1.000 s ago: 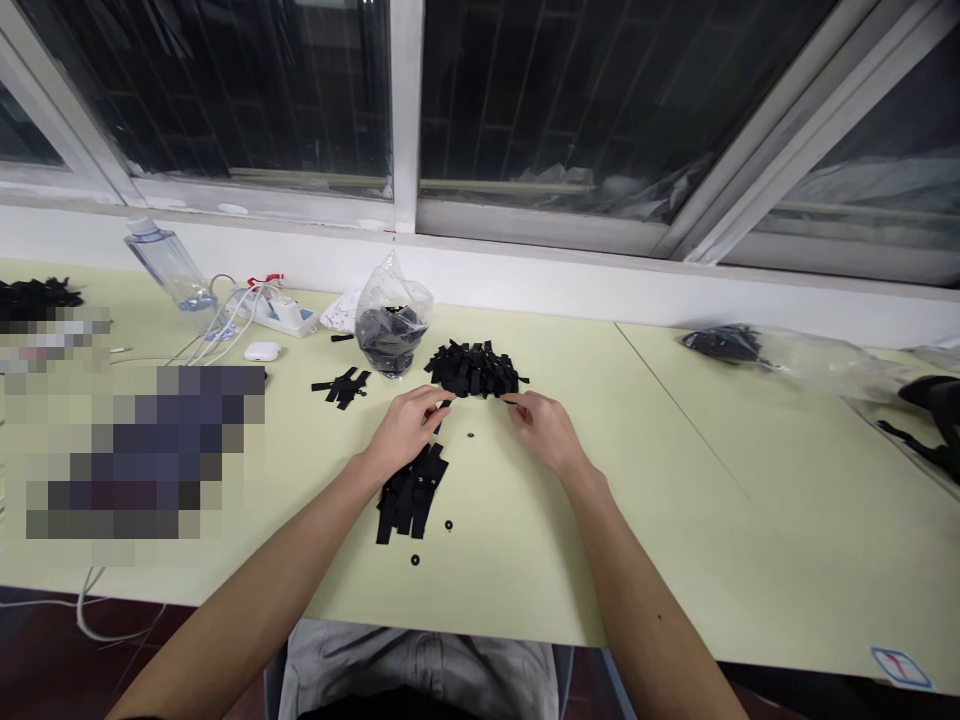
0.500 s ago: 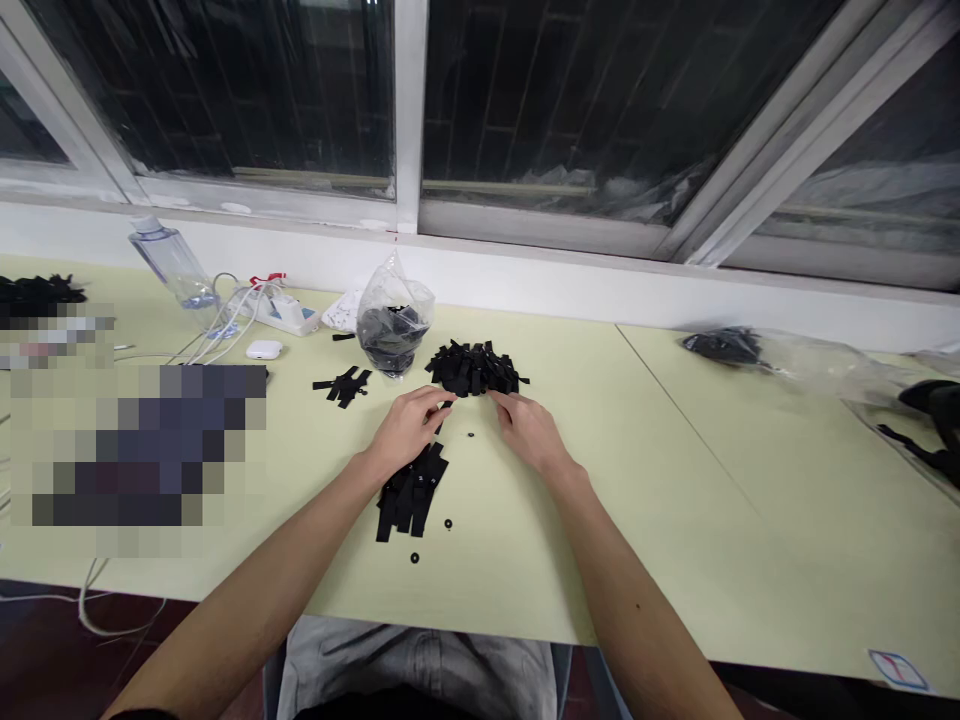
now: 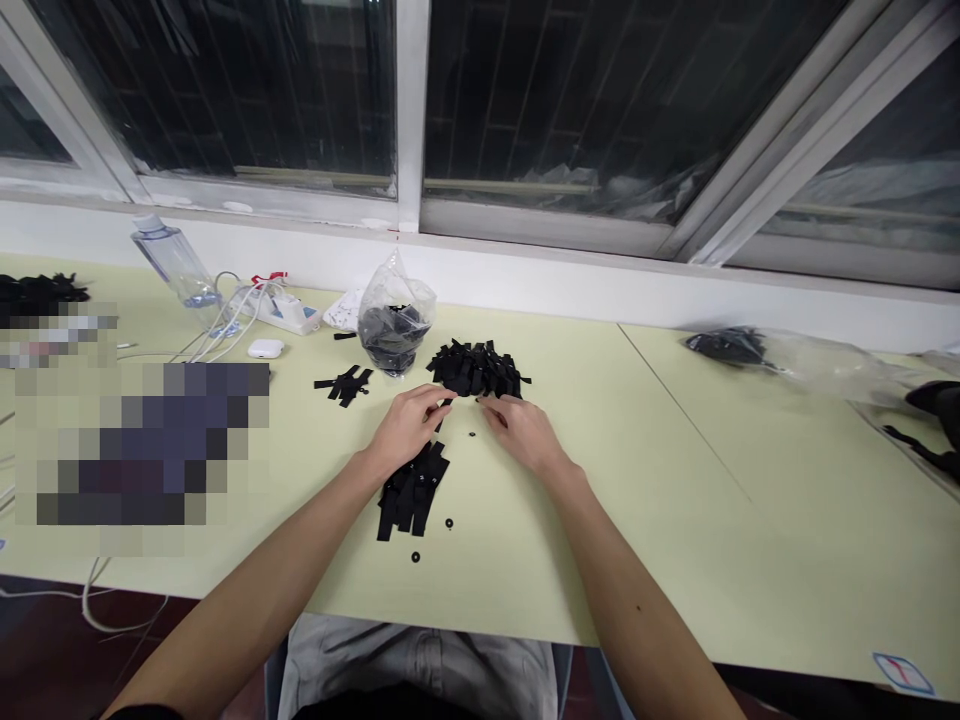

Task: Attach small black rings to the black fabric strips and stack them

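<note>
My left hand [image 3: 409, 424] is closed in a pinch on a black strap piece [image 3: 442, 407] just in front of a heap of black strap pieces [image 3: 474, 368]. My right hand [image 3: 520, 432] lies close to its right, fingers curled toward the same piece; what it holds I cannot make out. Under my left wrist lies a row of black straps with snaps [image 3: 411, 490]. Small black snap buttons [image 3: 448, 523] lie loose on the pale green table [image 3: 660, 480].
A clear plastic bag of black parts [image 3: 392, 325] stands behind the heap, with a few loose straps [image 3: 343, 384] to its left. A water bottle [image 3: 174, 265], power strip [image 3: 279, 310], cables and white earbud case [image 3: 264, 349] sit far left. Another bag [image 3: 750, 348] lies right.
My right hand has slid left from the heap's right edge toward my left hand. The left hand has stayed in place.
</note>
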The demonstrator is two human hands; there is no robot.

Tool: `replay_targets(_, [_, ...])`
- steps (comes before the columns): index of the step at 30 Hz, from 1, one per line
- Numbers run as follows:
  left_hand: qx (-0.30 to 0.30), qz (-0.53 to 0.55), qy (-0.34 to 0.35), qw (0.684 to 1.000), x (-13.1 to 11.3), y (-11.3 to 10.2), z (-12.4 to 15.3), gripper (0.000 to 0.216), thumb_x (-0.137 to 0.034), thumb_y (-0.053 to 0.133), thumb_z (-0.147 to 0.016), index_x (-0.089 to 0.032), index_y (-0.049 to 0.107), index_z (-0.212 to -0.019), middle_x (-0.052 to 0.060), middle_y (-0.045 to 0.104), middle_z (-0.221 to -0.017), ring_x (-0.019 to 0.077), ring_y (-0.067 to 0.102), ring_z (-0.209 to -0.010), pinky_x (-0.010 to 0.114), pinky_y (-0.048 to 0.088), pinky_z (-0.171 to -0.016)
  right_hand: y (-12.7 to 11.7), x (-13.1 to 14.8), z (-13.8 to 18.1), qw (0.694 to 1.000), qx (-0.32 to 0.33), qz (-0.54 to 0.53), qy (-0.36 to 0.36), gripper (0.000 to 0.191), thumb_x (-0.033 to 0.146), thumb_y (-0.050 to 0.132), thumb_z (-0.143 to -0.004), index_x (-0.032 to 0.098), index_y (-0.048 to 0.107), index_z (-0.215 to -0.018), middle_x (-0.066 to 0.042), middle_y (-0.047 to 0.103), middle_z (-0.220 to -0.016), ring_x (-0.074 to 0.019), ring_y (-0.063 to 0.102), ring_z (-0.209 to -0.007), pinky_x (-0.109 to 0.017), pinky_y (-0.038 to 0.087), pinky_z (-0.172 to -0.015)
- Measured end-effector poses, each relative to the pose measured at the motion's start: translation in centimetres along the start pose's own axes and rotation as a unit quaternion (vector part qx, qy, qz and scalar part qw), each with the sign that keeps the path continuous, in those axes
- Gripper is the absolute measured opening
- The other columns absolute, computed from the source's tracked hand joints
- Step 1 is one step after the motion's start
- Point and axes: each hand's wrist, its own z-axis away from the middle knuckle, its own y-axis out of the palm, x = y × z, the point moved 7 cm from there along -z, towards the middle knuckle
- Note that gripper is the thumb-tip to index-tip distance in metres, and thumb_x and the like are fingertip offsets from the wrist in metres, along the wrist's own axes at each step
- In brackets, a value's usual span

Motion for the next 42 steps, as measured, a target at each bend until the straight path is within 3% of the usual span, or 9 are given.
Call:
replay_targets(9, [-0.009,0.001,0.003,1.000,-0.2,-0.3,-0.1,0.026,-0.021,0.054,-0.095,-0.022,0.067,-0.118,0.006,0.068,-0.119,0.0134,0.069,-0.078,0.029,0.056,-0.081,0.2,3.7,1.3,0.991,0.021,-0.078,-0.107,0.036,0.015,0.043,-0.096,0.029,0.071,-0.114,-0.002,0.073,-0.090,-0.0181,0.064,-0.077,-0.030,0.044,-0.071])
replay_targets(15, [-0.010,-0.010,0.002,1.000,-0.2,-0.3,-0.1,0.026,-0.020,0.054,-0.095,-0.023,0.067,-0.117,0.005,0.069,-0.119,0.0137,0.069,-0.081,0.029,0.056,-0.083,-0.1,4.4,1.4,0.983,0.031,-0.127,-0.126,0.037,0.011,0.044,-0.093,0.028,0.073,-0.109,-0.001,0.074,-0.098,-0.0182,0.066,-0.082,-0.030,0.046,-0.075])
replay_targets(18, [-0.006,-0.017,0.004,1.000,-0.2,-0.3,-0.1,0.025,-0.019,0.055,-0.094,-0.023,0.068,-0.116,0.004,0.070,-0.118,0.0138,0.069,-0.080,0.029,0.055,-0.083,-0.3,4.3,1.4,0.980,0.031,-0.159,-0.112,0.032,0.015,0.045,-0.094,0.026,0.073,-0.105,-0.002,0.073,-0.097,-0.0178,0.064,-0.080,-0.030,0.045,-0.073])
replay_targets(23, [0.000,-0.013,0.000,1.000,0.1,-0.1,0.0,0.026,-0.018,0.055,-0.094,-0.023,0.067,-0.116,0.004,0.068,-0.120,0.0117,0.068,-0.074,0.028,0.055,-0.079,-0.4,3.3,1.3,0.978,0.050,-0.193,-0.055,0.021,0.030,0.051,-0.095,0.021,0.069,-0.090,-0.002,0.067,-0.074,-0.0150,0.054,-0.061,-0.029,0.038,-0.059])
replay_targets(29, [0.005,-0.009,-0.008,1.000,0.3,0.1,0.0,0.027,-0.019,0.055,-0.094,-0.023,0.067,-0.117,0.005,0.068,-0.121,0.0120,0.067,-0.075,0.029,0.056,-0.081,0.0,3.3,1.3,0.967,0.097,-0.226,-0.065,0.016,0.032,0.059,-0.092,0.022,0.068,-0.085,0.000,0.064,-0.072,-0.0143,0.055,-0.063,-0.028,0.038,-0.061])
replay_targets(35, [0.008,0.002,-0.009,1.000,0.2,0.2,0.1,0.027,-0.019,0.054,-0.094,-0.023,0.067,-0.117,0.005,0.067,-0.122,0.0122,0.067,-0.075,0.029,0.057,-0.081,0.0,3.3,1.3,0.969,0.076,-0.224,-0.067,0.020,0.028,0.052,-0.094,0.021,0.067,-0.083,-0.002,0.066,-0.077,-0.0152,0.055,-0.066,-0.029,0.039,-0.062])
replay_targets(42, [0.009,-0.004,-0.002,1.000,-0.2,0.2,0.1,0.027,-0.019,0.054,-0.094,-0.023,0.067,-0.118,0.006,0.067,-0.121,0.0117,0.068,-0.072,0.029,0.058,-0.080,-0.7,2.9,1.0,0.964,0.025,-0.261,-0.034,0.022,0.035,0.049,-0.095,0.021,0.065,-0.086,-0.001,0.065,-0.072,-0.0150,0.053,-0.059,-0.029,0.040,-0.059])
